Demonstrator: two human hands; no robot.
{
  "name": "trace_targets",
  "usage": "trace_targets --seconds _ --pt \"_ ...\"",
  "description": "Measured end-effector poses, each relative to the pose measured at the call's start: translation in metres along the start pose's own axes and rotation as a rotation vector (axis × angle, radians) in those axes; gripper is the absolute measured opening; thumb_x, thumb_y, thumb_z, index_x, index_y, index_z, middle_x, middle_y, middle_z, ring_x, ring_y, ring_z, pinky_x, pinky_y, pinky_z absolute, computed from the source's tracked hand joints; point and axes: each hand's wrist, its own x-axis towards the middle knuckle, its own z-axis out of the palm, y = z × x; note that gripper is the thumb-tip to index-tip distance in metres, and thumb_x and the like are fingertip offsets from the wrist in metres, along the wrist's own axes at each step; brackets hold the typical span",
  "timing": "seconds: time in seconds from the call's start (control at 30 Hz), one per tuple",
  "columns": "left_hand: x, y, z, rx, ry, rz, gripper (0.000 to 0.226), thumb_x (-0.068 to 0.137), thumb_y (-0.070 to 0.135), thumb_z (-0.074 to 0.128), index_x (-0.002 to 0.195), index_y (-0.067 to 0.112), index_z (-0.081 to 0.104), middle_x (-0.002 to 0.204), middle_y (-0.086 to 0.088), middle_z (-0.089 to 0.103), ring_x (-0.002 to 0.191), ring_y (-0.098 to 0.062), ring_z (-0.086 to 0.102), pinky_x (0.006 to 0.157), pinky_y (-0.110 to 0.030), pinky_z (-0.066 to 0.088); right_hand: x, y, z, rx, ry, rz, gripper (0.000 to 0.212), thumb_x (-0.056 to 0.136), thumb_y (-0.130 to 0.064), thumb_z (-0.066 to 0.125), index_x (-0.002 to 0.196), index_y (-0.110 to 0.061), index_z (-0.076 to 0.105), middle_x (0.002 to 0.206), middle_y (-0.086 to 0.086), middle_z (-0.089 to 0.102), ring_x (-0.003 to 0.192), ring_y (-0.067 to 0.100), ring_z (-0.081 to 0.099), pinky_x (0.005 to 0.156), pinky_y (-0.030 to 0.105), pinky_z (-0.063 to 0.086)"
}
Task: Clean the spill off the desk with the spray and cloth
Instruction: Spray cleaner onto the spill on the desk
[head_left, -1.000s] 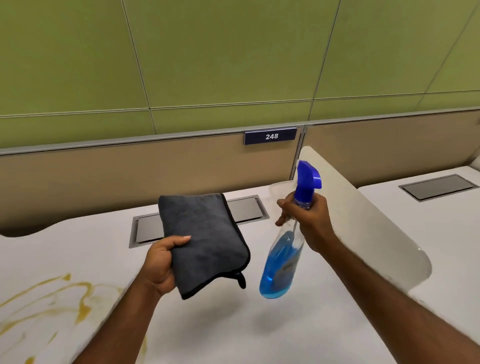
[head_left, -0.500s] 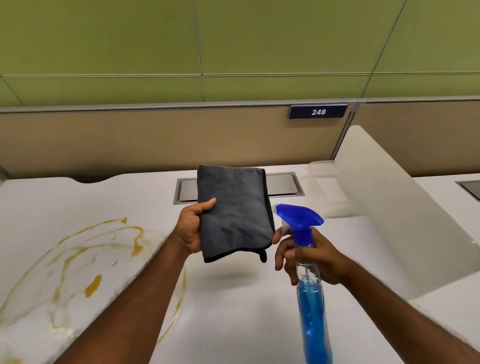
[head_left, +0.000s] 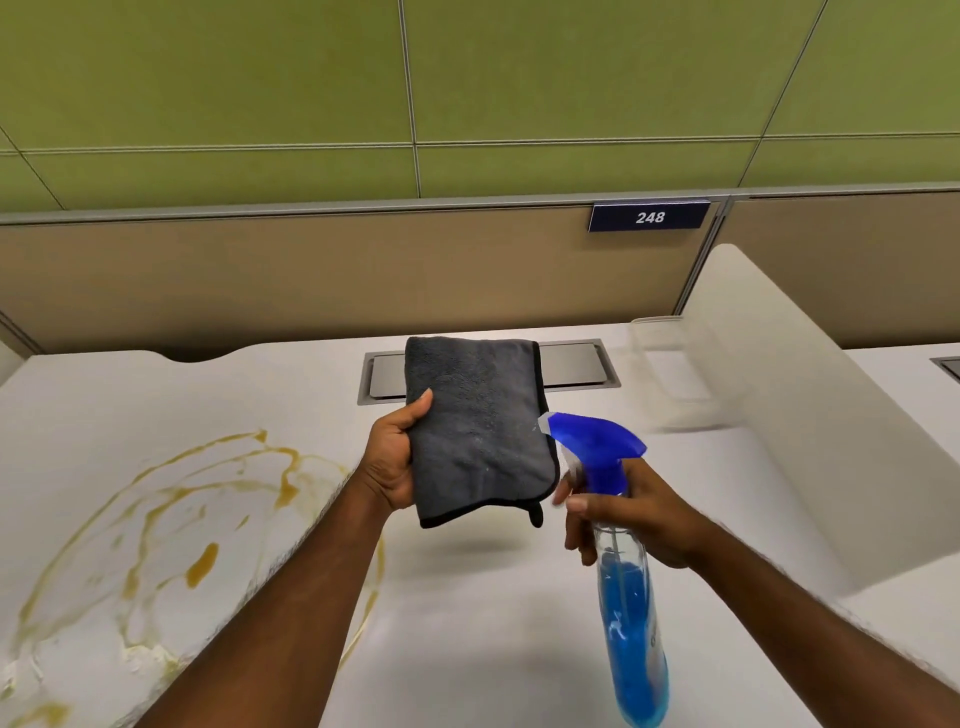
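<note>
My left hand (head_left: 396, 464) grips a folded dark grey cloth (head_left: 480, 426) by its left edge and holds it flat above the white desk (head_left: 483, 613). My right hand (head_left: 631, 512) is wrapped around the neck of a clear spray bottle (head_left: 626, 597) with blue liquid and a blue trigger head. The nozzle points left at the cloth, almost touching its right edge, and a fingertip rests on the trigger. A yellow-brown spill (head_left: 171, 525) spreads in rings and streaks over the left part of the desk, partly behind my left forearm.
A metal cable hatch (head_left: 576, 366) is set into the desk behind the cloth. A white curved divider (head_left: 789, 410) rises on the right, with another desk beyond it. A tan partition with a sign reading 248 (head_left: 649, 216) closes the back edge.
The view swung left, bringing more of the spill into sight. My right hand lowered the bottle, turned it upright and brought its nozzle close to the cloth. The cloth stayed in my left hand.
</note>
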Motion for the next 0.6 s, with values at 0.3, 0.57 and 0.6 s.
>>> trace_targets --seconds 0.3,0.57,0.6 --pt "0.002 -0.002 -0.005 0.007 -0.024 -0.004 0.034 0.08 0.031 0.057 0.088 0.007 0.079 0.099 -0.015 0.075 0.086 -0.033 0.072 0.075 -0.047 0.06 0.0 -0.01 -0.012 0.06 -0.044 -0.006 0.032 0.076 -0.025 0.068 0.096 -0.002 0.059 0.077 0.015 0.071 0.058 0.023 0.067 0.055 0.032 0.058" --pt "0.004 -0.001 -0.007 -0.001 -0.026 0.008 0.033 0.08 0.03 0.057 0.087 0.007 0.079 0.099 -0.015 0.075 0.086 -0.033 0.073 0.076 -0.047 0.06 -0.001 -0.009 -0.021 -0.013 0.028 0.005 0.033 0.067 -0.045 0.082 0.079 -0.019 0.066 0.072 0.015 0.071 0.06 0.027 0.067 0.059 0.034 0.058" --pt "0.004 -0.001 -0.008 0.004 -0.022 0.01 0.033 0.08 0.03 0.057 0.087 0.007 0.079 0.099 -0.015 0.075 0.086 -0.033 0.072 0.076 -0.047 0.06 -0.002 -0.012 -0.023 -0.004 0.027 -0.006 0.036 0.068 -0.04 0.082 0.086 -0.015 0.065 0.072 0.015 0.071 0.06 0.026 0.067 0.059 0.034 0.058"
